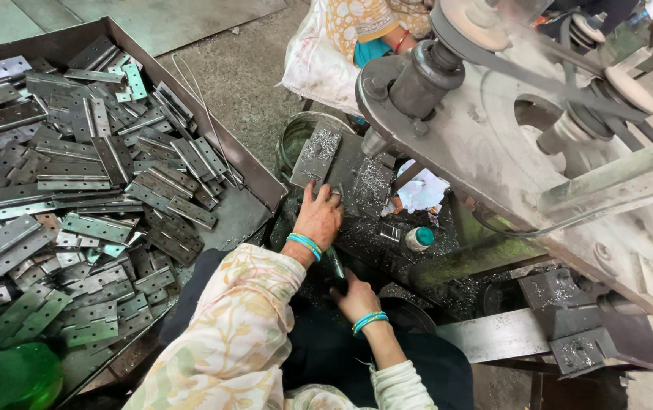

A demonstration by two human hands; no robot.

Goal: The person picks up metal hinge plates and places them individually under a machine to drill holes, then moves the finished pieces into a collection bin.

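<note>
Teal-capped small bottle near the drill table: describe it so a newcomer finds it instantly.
Start at the big grey belt-driven drill machine filling the right half. Below its spindle is a dark worktable strewn with metal shavings. Just right of the person's left hand, the small white bottle lies among the shavings; its teal cap is the only bright, rounded thing among flat grey metal.

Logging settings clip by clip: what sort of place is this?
Likely a small metalworking shop: a tray heaped with steel hinges, a belt-driven drill press, and metal shavings by the left hand.

Green plastic bottle [15, 376] lower left; teal-capped small bottle [419, 238] on bench; white rag [424, 190] beside it.
</note>
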